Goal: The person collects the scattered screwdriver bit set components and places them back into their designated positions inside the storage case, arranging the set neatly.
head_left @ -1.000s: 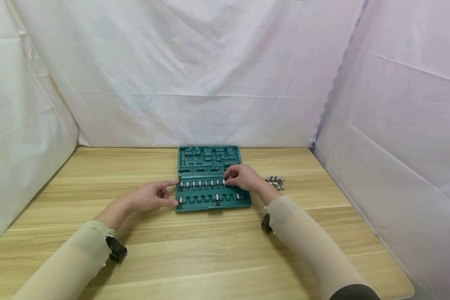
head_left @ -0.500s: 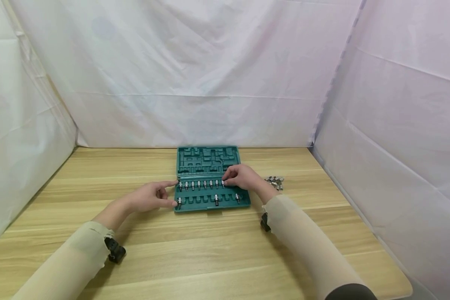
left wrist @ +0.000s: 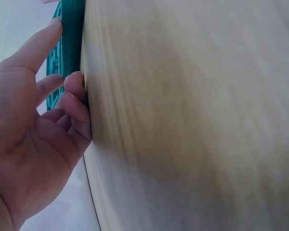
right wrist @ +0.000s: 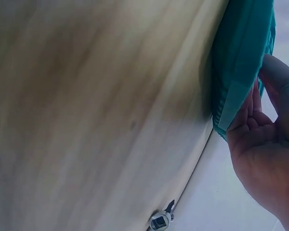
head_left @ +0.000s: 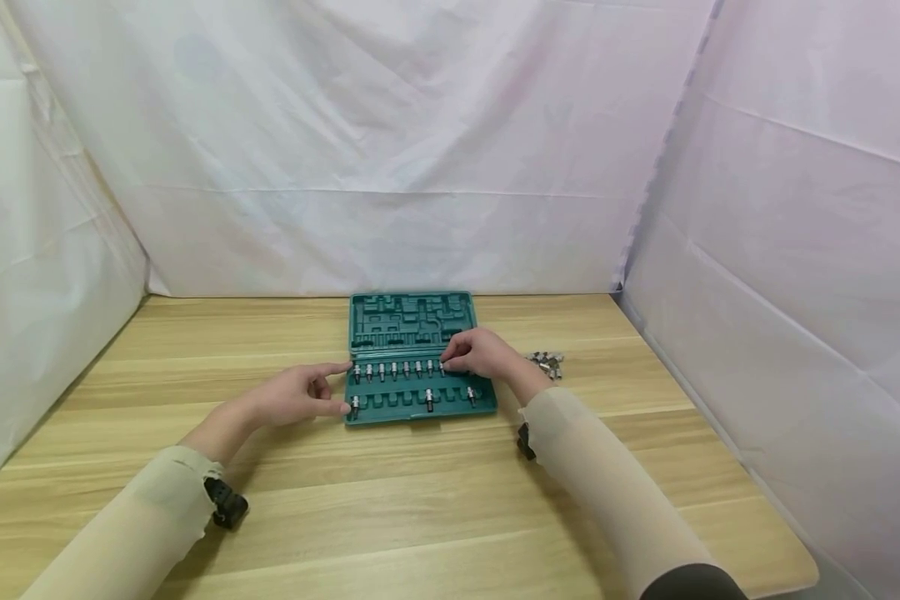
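Note:
A green plastic socket case (head_left: 390,414) lies spread flat on the table. Bit sockets (head_left: 393,371) stand side by side in the back row of its near half, and 3 more sit spaced along the front row, one being a longer bit socket (head_left: 429,400). My left hand (head_left: 292,396) touches the case's left edge with thumb and index finger stretched apart; its other fingers are bent. At the right end of the back row, my right hand (head_left: 483,354) pinches a bit socket (head_left: 442,365), mostly hidden by the fingertips.
To the right of the case lies a small pile of loose bit sockets (head_left: 547,362); one loose bit socket (right wrist: 160,220) shows in the right wrist view. The case's moulded lid (head_left: 412,317) lies back toward the white curtain (head_left: 375,167). The wooden table (head_left: 360,517) extends in front.
The case and both hands appear slightly further left as the head view shifts. The right fingers stay at the same slot, and the left hand keeps touching the case edge.

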The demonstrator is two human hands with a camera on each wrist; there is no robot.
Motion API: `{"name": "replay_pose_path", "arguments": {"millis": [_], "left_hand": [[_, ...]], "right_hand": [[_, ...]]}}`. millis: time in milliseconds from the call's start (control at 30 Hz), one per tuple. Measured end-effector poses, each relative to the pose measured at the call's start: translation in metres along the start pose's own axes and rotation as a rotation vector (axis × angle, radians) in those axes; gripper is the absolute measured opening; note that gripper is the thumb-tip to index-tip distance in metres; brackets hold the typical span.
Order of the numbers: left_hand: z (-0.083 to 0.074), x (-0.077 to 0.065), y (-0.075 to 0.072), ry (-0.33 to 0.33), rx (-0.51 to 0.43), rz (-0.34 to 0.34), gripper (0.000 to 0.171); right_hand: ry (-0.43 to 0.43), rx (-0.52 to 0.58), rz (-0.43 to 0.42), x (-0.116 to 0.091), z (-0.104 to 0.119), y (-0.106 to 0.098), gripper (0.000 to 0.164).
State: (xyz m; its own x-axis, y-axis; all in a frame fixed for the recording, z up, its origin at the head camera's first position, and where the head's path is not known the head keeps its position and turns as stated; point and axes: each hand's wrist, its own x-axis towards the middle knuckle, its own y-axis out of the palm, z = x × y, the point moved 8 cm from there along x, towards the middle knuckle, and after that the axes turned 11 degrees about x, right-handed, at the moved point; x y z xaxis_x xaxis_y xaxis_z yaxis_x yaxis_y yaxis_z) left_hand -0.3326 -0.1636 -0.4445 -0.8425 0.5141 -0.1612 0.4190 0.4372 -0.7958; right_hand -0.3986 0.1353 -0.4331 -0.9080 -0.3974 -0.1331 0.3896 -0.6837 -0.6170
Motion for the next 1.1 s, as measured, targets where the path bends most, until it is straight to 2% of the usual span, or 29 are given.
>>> {"name": "replay_pose_path", "arguments": {"millis": [200, 900, 1100], "left_hand": [[0.0007, 0.0009, 0.0015, -0.007, -0.008, 0.004, 0.089], [0.0013, -0.0011, -0.0009, -0.012, -0.012, 0.004, 0.090], [0.0014, 0.0003, 0.0005, -0.010, -0.017, 0.007, 0.090]], "right_hand": [[0.002, 0.060, 0.022, -0.0012, -0.0040, 0.0006, 0.013], [0.000, 0.050, 0.049, 0.0015, -0.0003, 0.0024, 0.015], [-0.012, 0.088, 0.050, -0.0025, -0.0060, -0.0035, 0.019]]}}
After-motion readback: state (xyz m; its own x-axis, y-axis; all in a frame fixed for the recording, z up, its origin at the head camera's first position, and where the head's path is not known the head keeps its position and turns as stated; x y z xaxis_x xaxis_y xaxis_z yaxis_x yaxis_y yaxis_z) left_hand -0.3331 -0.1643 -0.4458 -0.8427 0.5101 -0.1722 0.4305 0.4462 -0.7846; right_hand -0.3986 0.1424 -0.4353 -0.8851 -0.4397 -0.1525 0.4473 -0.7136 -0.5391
